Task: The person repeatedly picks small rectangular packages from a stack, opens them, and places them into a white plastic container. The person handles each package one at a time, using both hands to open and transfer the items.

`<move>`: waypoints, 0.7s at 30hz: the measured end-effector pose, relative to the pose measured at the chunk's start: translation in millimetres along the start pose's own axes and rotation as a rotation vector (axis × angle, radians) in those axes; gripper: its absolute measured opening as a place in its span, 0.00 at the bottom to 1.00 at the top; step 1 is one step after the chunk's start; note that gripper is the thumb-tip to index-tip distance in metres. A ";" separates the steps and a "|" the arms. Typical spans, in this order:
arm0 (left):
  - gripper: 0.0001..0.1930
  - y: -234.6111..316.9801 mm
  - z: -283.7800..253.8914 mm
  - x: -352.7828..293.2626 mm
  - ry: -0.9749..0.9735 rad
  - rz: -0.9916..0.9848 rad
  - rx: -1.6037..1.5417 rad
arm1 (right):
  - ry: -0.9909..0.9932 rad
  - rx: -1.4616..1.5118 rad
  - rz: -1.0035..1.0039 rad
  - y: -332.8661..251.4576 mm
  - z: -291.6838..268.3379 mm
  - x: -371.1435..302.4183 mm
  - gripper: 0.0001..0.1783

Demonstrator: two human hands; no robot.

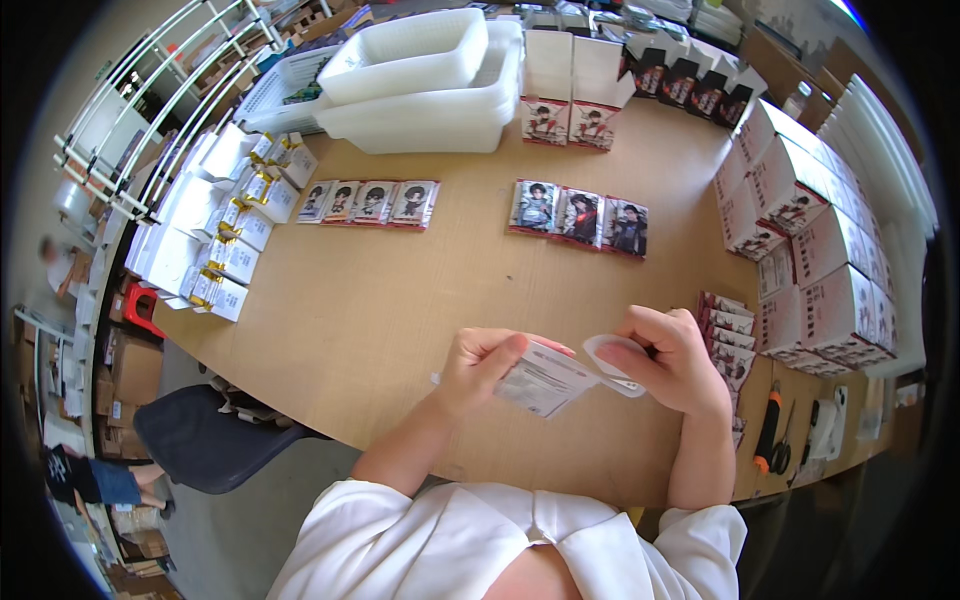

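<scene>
My left hand point(478, 368) is closed on a flat white packet point(543, 386) with fine print on its face, thumb on top near its upper left corner. My right hand point(672, 358) pinches a curled white piece point(610, 350) at the packet's right end. Whether this piece is part of the packet or separate, I cannot tell. Both hands are above the near part of the wooden table point(430, 290). Beyond them lie a row of three illustrated card packs point(580, 216) and, farther left, a row of several packs with cartoon figures point(370, 203).
White boxes point(830, 240) are stacked at the right, beside a pile of red-edged packs point(728, 335). An orange-handled cutter point(768, 428) and black scissors point(784, 445) lie at the right edge. White plastic bins point(420, 110) stand at the back; small white boxes point(235, 262) line the left.
</scene>
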State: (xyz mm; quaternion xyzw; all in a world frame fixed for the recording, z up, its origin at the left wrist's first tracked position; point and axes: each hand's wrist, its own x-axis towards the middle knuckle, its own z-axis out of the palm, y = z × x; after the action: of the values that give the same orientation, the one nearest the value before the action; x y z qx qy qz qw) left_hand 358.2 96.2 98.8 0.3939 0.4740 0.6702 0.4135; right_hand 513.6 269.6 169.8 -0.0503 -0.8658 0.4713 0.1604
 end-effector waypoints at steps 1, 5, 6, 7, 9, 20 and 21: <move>0.22 0.4 0.1 -0.2 0.021 -0.006 0.007 | 0.007 -0.008 -0.004 -0.7 1.6 1.5 0.10; 0.23 -4.2 -0.5 -0.6 0.107 0.072 0.108 | 0.019 0.005 0.006 -0.8 7.9 2.7 0.10; 0.23 -5.9 -0.7 0.5 0.089 0.064 0.103 | 0.019 0.012 0.014 -1.4 8.1 2.1 0.10; 0.23 -6.4 -3.1 0.5 0.074 0.057 0.103 | 0.017 0.009 0.016 -2.1 7.5 2.5 0.10; 0.21 -7.9 -8.3 -0.1 0.006 0.008 -0.012 | 0.026 -0.004 0.023 -2.6 5.9 2.3 0.10; 0.11 3.5 3.2 -2.2 -0.228 -0.146 -0.001 | 0.051 0.031 -0.032 1.5 5.4 2.4 0.13; 0.11 2.5 4.6 -2.3 -0.224 -0.160 -0.017 | 0.056 0.019 -0.033 2.6 5.5 2.1 0.13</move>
State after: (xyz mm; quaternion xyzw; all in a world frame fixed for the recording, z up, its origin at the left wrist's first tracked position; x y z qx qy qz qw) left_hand 362.8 95.0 102.0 0.4237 0.4491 0.5907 0.5195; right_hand 509.7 267.2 165.3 -0.0477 -0.8571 0.4754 0.1926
